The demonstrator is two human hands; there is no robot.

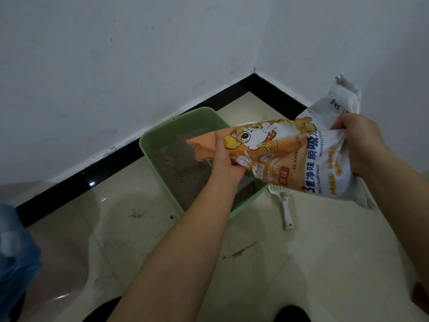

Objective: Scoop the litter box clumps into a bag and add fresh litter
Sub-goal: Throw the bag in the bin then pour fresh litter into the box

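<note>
A green litter box [160, 133] sits on the tiled floor against the wall, with grey-brown litter [178, 168] inside. Over it I hold an orange-and-white litter bag [285, 154], tipped on its side with its orange end [199, 145] low above the litter. My left hand [225, 163] grips the bag near that orange end. My right hand [362, 145] clutches the bunched white end, held higher. A white plastic scoop [286, 205] lies on the floor just right of the box, partly under the bag.
White walls meet in a corner behind the box, with a black baseboard [116, 159] along the floor. A blue plastic bag [16, 252] is at the left edge. Spilled litter specks [239, 252] mark the cream tiles.
</note>
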